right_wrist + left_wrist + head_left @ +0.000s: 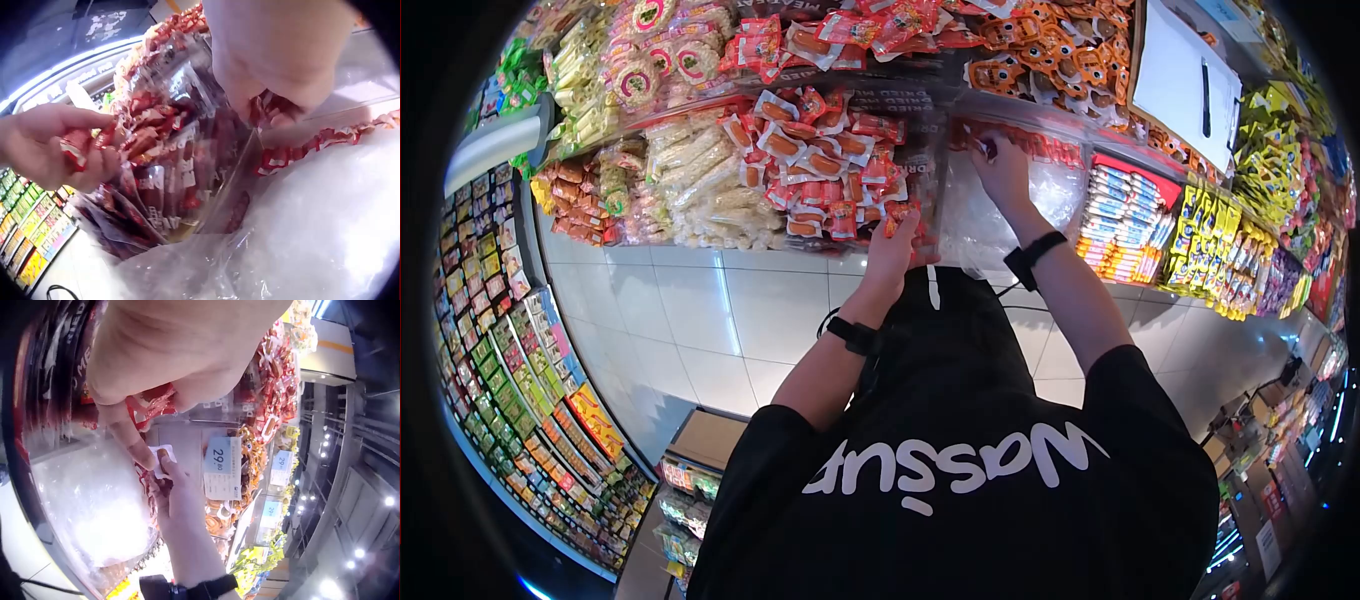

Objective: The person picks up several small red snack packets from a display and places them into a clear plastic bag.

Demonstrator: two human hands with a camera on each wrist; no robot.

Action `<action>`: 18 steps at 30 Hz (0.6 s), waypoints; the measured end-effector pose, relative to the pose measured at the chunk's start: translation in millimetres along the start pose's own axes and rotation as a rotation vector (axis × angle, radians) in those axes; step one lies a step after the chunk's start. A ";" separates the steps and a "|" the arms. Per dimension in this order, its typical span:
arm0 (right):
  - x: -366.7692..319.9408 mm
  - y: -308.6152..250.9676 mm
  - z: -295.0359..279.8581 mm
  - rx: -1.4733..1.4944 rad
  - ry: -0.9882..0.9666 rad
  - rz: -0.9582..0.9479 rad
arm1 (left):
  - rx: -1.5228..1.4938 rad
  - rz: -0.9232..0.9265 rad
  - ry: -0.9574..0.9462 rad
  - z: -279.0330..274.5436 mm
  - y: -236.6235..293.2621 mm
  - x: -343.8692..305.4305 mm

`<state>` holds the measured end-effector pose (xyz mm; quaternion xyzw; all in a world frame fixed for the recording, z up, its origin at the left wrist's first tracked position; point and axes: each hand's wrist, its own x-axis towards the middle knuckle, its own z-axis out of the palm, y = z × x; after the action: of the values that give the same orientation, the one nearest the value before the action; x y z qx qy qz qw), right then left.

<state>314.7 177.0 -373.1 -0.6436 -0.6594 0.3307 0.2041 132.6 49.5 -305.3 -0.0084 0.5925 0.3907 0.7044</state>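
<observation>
My left hand (892,258) (169,350) (44,140) curls its fingers round red-wrapped packets (74,149), beside the pile of small red and white snack packets (810,150). Over the compartment to the right, my right hand (1003,175) (181,506) (281,53) pinches a small packet (164,460) (272,107) between thumb and fingers. Below it lies a large clear plastic bag (1045,205) (94,500) (312,219), with a row of red packets (1055,150) (306,150) along its far edge. Dark dried-meat packs (920,150) (181,181) stand between the hands.
White stick packs (1125,215) and yellow packets (1200,235) fill compartments at the right. Wrapped pale sticks (700,180) lie at the left. Beyond the bin is a white board with a pen (1206,98). Price tags (222,464) stand behind the right hand.
</observation>
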 end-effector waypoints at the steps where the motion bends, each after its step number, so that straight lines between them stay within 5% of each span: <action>1: 6.9 4.0 9.4 -0.045 0.030 -0.047 | 0.008 -0.005 0.007 -1.8 -0.5 -1.2; 7: 7.2 31.9 60.8 -0.241 0.093 -0.341 | 0.047 -0.038 -0.014 -1.7 5.0 -17.2; 10: 6.4 42.5 59.6 -0.311 -0.189 -0.216 | 0.046 -0.041 -0.054 0.2 5.3 -19.4; 12: 5.1 44.7 54.5 -0.303 -0.139 -0.309 | 0.045 -0.039 -0.077 0.7 4.3 -19.3; 18: -12.3 5.9 7.6 0.026 -0.072 -0.335 | 0.032 -0.043 -0.151 -1.3 5.0 -11.8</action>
<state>314.7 163.3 -380.6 -0.5097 -0.7600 0.3234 0.2409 128.8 46.0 -293.4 0.0199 0.5437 0.3655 0.7553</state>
